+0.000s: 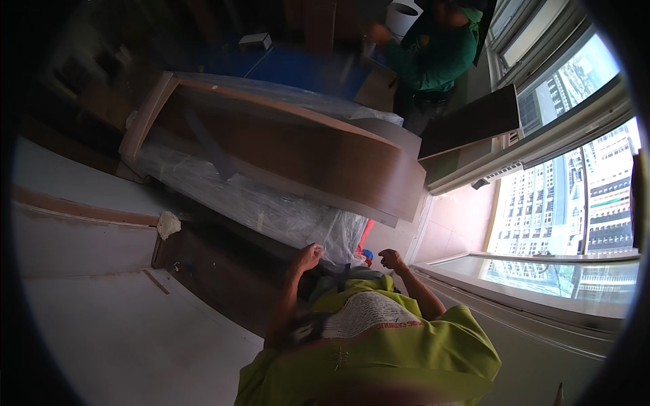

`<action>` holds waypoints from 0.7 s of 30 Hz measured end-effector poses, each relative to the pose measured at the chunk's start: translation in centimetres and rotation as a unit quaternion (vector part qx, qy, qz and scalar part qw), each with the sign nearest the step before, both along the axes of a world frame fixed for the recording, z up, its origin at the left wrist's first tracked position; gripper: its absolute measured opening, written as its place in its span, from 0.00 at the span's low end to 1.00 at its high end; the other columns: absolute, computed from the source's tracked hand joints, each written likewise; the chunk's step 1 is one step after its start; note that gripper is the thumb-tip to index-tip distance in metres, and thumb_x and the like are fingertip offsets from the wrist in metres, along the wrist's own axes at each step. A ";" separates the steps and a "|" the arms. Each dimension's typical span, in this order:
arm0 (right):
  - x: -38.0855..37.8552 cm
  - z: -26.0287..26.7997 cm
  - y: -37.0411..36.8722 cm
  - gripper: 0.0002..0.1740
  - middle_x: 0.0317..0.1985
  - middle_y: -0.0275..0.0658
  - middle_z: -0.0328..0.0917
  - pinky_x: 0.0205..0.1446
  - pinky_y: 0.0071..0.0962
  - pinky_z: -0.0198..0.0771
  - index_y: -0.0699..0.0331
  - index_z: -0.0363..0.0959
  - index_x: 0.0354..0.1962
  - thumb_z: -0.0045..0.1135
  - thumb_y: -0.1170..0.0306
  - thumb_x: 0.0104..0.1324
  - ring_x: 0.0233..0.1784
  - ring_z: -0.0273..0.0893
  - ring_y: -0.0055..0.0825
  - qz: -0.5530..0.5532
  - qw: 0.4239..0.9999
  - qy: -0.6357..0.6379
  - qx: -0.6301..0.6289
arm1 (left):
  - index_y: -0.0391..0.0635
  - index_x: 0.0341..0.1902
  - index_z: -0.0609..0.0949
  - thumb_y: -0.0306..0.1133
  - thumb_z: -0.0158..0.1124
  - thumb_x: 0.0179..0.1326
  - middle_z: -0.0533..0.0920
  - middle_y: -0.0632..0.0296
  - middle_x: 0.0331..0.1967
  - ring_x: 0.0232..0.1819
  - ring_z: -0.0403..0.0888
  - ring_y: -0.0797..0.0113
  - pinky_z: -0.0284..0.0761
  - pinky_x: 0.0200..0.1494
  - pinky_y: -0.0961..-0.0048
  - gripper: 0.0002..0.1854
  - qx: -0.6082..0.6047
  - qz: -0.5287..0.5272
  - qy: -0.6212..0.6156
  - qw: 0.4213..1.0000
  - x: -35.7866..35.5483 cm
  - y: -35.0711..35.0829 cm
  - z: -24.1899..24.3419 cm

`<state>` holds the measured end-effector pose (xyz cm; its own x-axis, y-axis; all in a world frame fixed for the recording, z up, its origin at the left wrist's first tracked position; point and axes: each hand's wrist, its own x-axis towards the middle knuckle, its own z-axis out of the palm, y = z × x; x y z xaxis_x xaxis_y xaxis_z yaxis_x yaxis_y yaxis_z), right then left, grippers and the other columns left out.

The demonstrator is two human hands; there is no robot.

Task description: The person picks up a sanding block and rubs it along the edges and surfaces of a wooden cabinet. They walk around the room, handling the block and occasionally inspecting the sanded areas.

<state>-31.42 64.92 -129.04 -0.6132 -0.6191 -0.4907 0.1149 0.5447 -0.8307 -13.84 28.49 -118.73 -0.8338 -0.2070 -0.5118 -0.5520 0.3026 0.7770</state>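
My left hand (310, 256) is in front of my body, its fingers curled, beside clear plastic sheeting (274, 218); whether it pinches the plastic cannot be told. To the right, my right hand (392, 259) hovers with bent fingers and nothing visible in it. Beyond my hands lies a long brown wood-faced sheet (304, 152), its right end curving over. A wooden frame edge (284, 104) runs along its far side, and plastic wrap covers what lies under it. A red and blue item (366, 254) shows between my hands, partly hidden.
A co-worker in a green top (436, 56) stands at the far side, near a white bucket (402, 18). A dark panel (469, 124) leans by the window. An open window sash (533, 279) is at my right, and white panels (127, 325) are at my left.
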 end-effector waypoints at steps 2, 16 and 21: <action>0.8 0.3 3.1 0.15 0.24 0.39 0.77 0.21 0.21 0.68 0.64 0.77 0.45 0.53 0.63 0.67 0.22 0.76 0.23 0.018 1.000 0.004 0.024 | 0.41 0.51 0.79 0.40 0.63 0.64 0.85 0.50 0.41 0.42 0.85 0.56 0.78 0.44 0.64 0.18 0.011 0.041 -0.005 0.999 2.1 0.9 -2.8; 0.4 6.2 -0.4 0.18 0.24 0.39 0.77 0.27 0.23 0.71 0.68 0.77 0.43 0.51 0.61 0.66 0.23 0.75 0.23 -0.212 0.974 -0.043 0.068 | 0.41 0.49 0.80 0.42 0.61 0.63 0.84 0.58 0.36 0.39 0.82 0.66 0.77 0.45 0.68 0.18 0.009 -0.006 -0.069 0.998 7.4 -1.8 -9.3; 3.4 1.2 -4.1 0.18 0.23 0.38 0.76 0.22 0.22 0.66 0.66 0.77 0.42 0.54 0.59 0.66 0.21 0.73 0.22 -0.197 0.966 -0.163 0.048 | 0.40 0.52 0.79 0.41 0.59 0.67 0.83 0.59 0.38 0.34 0.81 0.70 0.77 0.42 0.70 0.18 0.013 0.070 -0.023 0.997 6.4 -3.0 -7.8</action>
